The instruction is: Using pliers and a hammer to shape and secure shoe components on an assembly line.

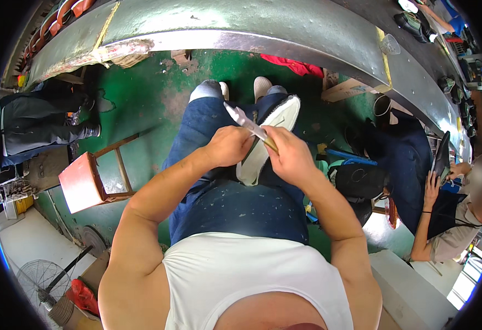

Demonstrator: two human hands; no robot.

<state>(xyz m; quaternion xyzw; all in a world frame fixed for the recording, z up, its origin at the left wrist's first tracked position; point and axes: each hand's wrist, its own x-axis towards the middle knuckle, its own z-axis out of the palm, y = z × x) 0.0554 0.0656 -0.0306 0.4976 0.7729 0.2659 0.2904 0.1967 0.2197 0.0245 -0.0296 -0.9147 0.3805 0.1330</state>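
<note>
A shoe with a pale, whitish underside [252, 167] lies sole up across my lap, its far end over my right thigh. My right hand [290, 155] is closed round the yellowish handle of a slim tool with a pale tapered head [240, 116]. The head slants up and to the left above the shoe; its exact kind is unclear. My left hand [230, 146] is closed beside the tool, its fingertips near the shoe's left edge. What those fingers pinch, if anything, is hidden. A dark blue, speckled apron [235, 212] covers my lap under the shoe.
A long metal-topped bench [208, 22] curves across the far side. To my left is a reddish stool [78, 181]; a standing person [43, 124] is beyond it. At right, a co-worker [455, 236] handles a dark shoe [442, 157]. A wire fan [40, 280] stands at lower left.
</note>
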